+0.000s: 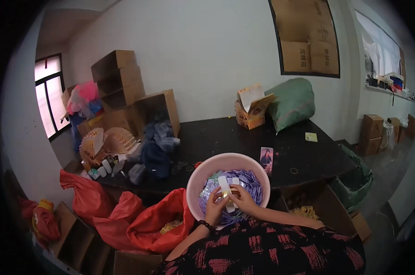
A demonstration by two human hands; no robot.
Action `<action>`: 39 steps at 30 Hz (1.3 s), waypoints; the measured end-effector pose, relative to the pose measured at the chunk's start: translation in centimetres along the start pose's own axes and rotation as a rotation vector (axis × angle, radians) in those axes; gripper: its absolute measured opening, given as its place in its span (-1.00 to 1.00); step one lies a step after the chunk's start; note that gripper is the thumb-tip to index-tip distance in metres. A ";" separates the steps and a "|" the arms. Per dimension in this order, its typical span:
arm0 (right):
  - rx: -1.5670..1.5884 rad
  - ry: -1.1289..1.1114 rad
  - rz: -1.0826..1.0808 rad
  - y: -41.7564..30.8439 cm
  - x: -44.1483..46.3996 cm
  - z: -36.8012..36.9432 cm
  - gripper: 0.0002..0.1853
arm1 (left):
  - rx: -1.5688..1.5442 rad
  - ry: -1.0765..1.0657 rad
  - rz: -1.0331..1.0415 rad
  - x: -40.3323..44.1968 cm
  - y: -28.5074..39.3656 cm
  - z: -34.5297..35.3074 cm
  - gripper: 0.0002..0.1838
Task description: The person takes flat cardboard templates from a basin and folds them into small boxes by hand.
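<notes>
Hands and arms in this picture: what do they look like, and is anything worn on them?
The left hand and right hand are human, with no gloves. A dark beaded bracelet circles the left wrist. The forearms are uncovered; above them is a black garment with rough reddish-pink square patches. No cables show on either arm.

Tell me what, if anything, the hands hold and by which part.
The left hand and right hand pinch a flat white strip, material unclear, by its near, yellowish end, above the round pale-pink basin.
</notes>
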State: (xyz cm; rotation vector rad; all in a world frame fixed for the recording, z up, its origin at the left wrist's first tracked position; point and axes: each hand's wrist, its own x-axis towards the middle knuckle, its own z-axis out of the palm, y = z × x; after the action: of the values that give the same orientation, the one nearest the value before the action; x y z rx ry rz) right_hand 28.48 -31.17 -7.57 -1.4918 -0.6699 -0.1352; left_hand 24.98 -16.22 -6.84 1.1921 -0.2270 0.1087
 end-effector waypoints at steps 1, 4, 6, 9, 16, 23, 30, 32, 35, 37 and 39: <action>0.009 -0.025 0.004 0.1 0.2 -0.3 -0.55 | -0.004 -0.022 0.026 0.2 -0.4 -0.3 -0.36; 0.008 -0.063 0.002 -0.2 0.3 -0.9 -0.60 | 0.129 -0.017 0.044 0.4 -0.2 -0.3 -0.42; 0.040 -0.111 0.092 -0.2 0.3 -1.4 -0.66 | 0.114 -0.026 0.053 0.5 -0.7 -0.6 -0.46; 0.079 -0.163 0.078 0.4 0.6 -2.2 -0.72 | 0.104 -0.058 0.026 1.1 -1.6 -1.2 -0.52; 0.223 -0.176 0.277 2.3 1.5 -3.0 -0.85 | 0.147 -0.058 -0.026 1.0 -1.6 -1.2 -0.58; 0.210 -0.040 0.163 0.5 1.8 -2.2 -0.86 | 0.038 0.010 -0.023 1.2 -1.1 -0.7 -0.34; 0.153 -0.037 0.245 -1.9 1.3 -1.8 -0.87 | 0.166 -0.124 0.056 1.2 -0.9 -1.2 -0.37; 0.200 -0.028 0.258 -1.7 1.3 -1.8 -0.86 | 0.197 -0.140 0.066 1.4 -1.1 -1.6 -0.38; 0.182 -0.031 0.247 -1.7 1.4 -2.2 -0.84 | 0.297 -0.189 0.168 1.4 -0.6 -1.6 -0.44; 0.116 -0.048 0.232 -1.7 1.4 -2.5 -0.84 | 0.158 -0.257 0.014 1.1 0.3 -1.4 -0.54; -0.127 -0.077 0.069 -1.6 1.4 -2.7 -0.80 | 0.141 -0.257 0.010 1.1 0.6 -1.3 -0.58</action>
State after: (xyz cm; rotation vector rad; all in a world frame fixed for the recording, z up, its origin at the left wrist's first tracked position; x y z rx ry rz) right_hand 29.74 -33.43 -5.31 -1.6466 -0.6804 -0.0686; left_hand 26.04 -14.80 -6.50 1.3449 -0.4567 -0.0210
